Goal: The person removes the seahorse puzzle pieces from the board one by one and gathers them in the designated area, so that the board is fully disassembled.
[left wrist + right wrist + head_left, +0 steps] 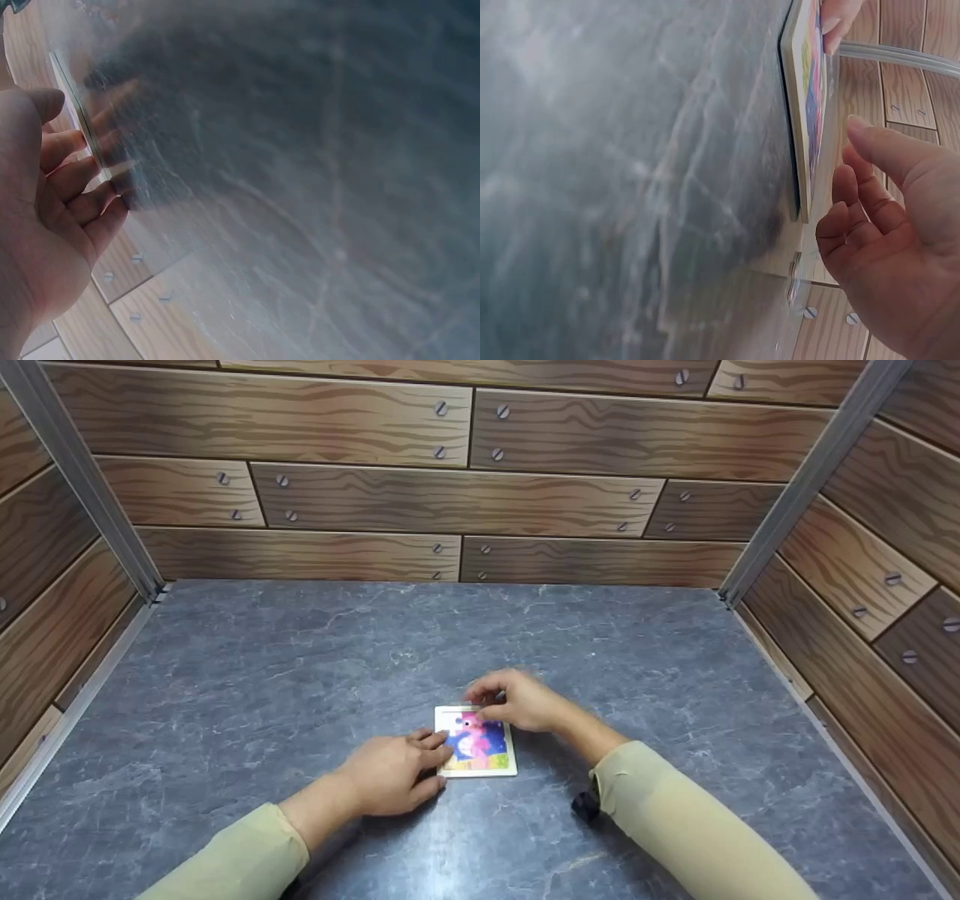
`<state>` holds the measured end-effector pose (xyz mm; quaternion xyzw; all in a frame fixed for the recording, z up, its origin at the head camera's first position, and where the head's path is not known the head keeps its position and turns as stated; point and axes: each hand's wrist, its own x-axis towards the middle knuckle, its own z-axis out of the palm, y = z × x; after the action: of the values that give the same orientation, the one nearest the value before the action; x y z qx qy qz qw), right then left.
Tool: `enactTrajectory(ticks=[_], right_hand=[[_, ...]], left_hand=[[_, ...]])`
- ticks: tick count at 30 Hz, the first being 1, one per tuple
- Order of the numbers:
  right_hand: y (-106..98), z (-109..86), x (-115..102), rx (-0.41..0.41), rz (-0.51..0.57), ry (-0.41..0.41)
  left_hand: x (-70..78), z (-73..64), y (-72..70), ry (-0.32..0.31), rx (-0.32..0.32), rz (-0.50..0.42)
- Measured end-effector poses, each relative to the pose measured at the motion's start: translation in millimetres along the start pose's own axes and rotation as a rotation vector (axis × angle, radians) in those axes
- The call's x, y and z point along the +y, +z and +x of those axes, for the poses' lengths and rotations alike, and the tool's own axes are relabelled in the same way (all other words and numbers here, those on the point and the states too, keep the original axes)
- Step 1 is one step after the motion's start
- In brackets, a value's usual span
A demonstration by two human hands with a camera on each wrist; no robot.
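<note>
A small jigsaw puzzle with a pale frame lies flat on the table. Its picture has a pink figure on blue, with yellow and green along the bottom and a whitish patch at upper left. My left hand rests at the puzzle's left edge, its fingertips touching the frame. Over the top right corner hovers my right hand, fingers loosely bent. In the right wrist view, thumb and fingers of the right hand stand apart with nothing visible between them, beside the puzzle's edge.
The grey marbled table is enclosed by wood-patterned walls at the back and both sides. Metal posts stand at the back corners. A black object sits at the right sleeve's cuff.
</note>
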<state>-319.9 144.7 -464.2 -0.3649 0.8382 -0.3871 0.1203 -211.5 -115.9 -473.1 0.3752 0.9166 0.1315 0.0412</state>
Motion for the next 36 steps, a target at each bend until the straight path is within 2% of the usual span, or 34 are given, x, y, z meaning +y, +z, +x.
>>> enactTrajectory(ticks=[7, 18, 26, 29, 32, 36], right_hand=[[4.4, 3.6, 1.5, -0.041, -0.008, -0.012], [4.9, 5.4, -0.8, -0.111, -0.031, 0.045], [5.2, 6.1, -3.5, -0.141, -0.029, 0.09], [4.8, 5.8, -3.1, -0.147, -0.036, 0.085], [4.3, 5.6, -2.4, -0.148, -0.038, 0.079], [4.3, 4.9, -1.7, -0.147, -0.044, 0.069]], left_hand=[[-0.6, -0.1, 0.6, 0.004, 0.006, 0.007], [2.9, 1.0, -1.5, 0.009, 0.011, 0.026], [10.1, 3.8, -5.6, 0.032, 0.03, 0.134], [11.7, 5.2, -4.6, 0.04, 0.035, 0.148], [13.3, 7.0, -2.8, 0.027, 0.021, 0.146], [16.2, 10.1, -0.5, -0.021, -0.015, 0.141]])
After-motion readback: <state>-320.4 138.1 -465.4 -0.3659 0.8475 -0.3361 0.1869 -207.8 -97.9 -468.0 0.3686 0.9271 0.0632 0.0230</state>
